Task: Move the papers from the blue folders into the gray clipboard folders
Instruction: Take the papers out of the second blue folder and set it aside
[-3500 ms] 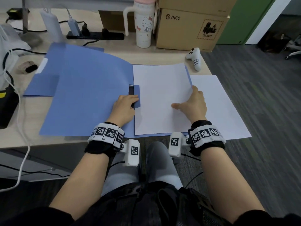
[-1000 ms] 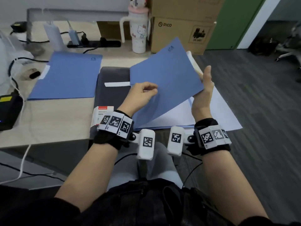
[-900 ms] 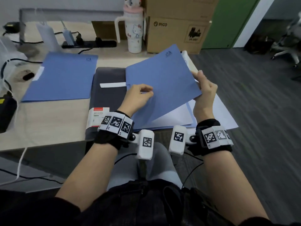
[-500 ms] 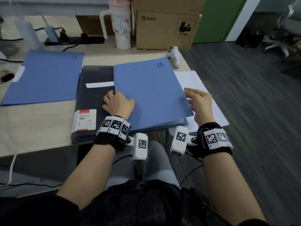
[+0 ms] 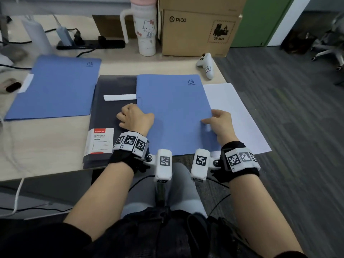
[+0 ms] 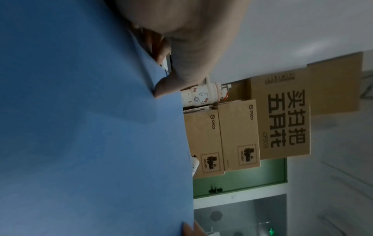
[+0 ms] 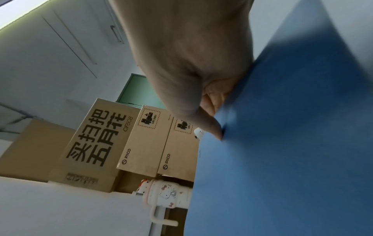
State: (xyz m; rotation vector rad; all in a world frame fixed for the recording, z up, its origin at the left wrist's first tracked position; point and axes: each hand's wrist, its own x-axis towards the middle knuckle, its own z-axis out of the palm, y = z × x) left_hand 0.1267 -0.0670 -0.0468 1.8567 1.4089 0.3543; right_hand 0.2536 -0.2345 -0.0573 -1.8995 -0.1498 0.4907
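Observation:
A closed blue folder (image 5: pixel 173 112) lies flat at the desk's front edge, partly over a dark gray clipboard folder (image 5: pixel 113 112). My left hand (image 5: pixel 134 118) grips the blue folder's left edge, thumb on top and fingers curled under it, as the left wrist view (image 6: pixel 161 70) shows. At the folder's right edge my right hand (image 5: pixel 217 121) pinches it between the thumb and the fingers below (image 7: pixel 214 118). A white sheet of paper (image 5: pixel 236 116) lies to the right, half under the folder and hanging past the desk edge. A second blue folder (image 5: pixel 55 88) lies closed at the left.
The gray clipboard folder carries a white strip (image 5: pixel 120 97) and a product label (image 5: pixel 99 142). Behind stand a Hello Kitty tumbler (image 5: pixel 146 28), PICO cardboard boxes (image 5: pixel 199 30), a white controller (image 5: pixel 206 65) and a power strip (image 5: pixel 91 44) with cables. Carpeted floor lies right of the desk.
The blue folder's cover, held raised a second ago, has come down flat and closed. Both hands dropped with it and now hold its left and right edges.

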